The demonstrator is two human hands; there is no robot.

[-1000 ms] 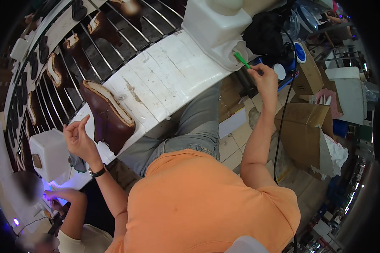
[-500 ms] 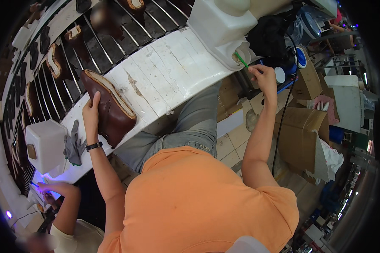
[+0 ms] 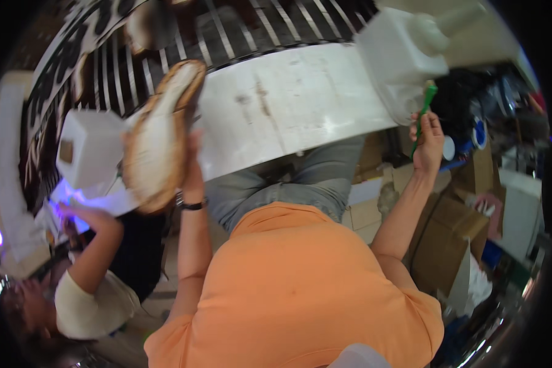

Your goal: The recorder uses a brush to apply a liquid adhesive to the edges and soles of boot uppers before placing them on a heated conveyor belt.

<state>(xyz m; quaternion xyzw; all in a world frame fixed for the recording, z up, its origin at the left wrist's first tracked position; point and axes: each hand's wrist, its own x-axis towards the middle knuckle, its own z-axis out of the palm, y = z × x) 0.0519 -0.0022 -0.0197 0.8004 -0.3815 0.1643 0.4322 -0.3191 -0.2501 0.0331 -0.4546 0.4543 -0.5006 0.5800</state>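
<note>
Left hand (image 3: 193,165) raised with fingers closed; right hand (image 3: 428,142) outstretched, fingers curled.

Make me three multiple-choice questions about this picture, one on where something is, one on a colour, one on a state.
1. Where is the white jug?
A. on the white bench top
B. on the floor
C. in a cardboard box

2. What colour is the brush handle in the right hand?
A. red
B. green
C. black

3. How is the shoe in the left hand?
A. lying on the rack
B. inside a box
C. lifted, pale sole facing the camera

Answers: 1 A, it stands at the bench end; 2 B, it shows bright green; 3 C, the sole faces up, clear of the bench.
</note>
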